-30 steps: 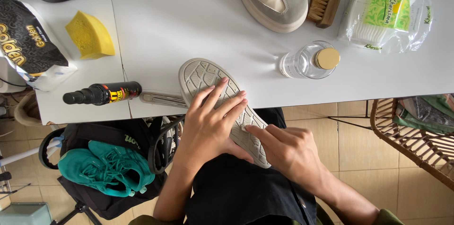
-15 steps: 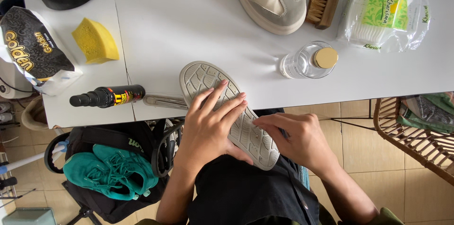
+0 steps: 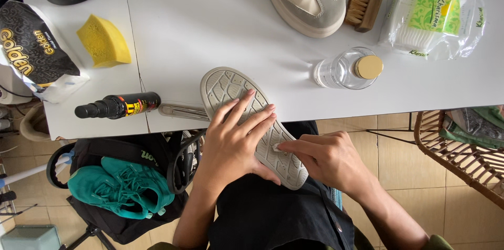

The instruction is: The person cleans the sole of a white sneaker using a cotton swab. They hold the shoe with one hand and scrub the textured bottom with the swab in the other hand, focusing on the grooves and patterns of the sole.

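Shoe point(image 3: 252, 124) stays sole-up under the flat, open left hand point(image 3: 233, 142); right hand point(image 3: 325, 158) has slid inward, pinching a white bit.

The desk point(image 3: 210, 13) has a smooth, matt white top. On its near edge the shoe sole point(image 3: 247, 118) looks like pale rubber with a rough, grooved tread. Left of the sole, the black bottle point(image 3: 118, 106) is glossy plastic. Further left, the yellow sponge point(image 3: 104, 41) is porous and matt. Right of the sole, the clear jar point(image 3: 344, 70) shines like glass. Beyond it, the brush point(image 3: 368, 0) has a wooden back and coarse bristles.
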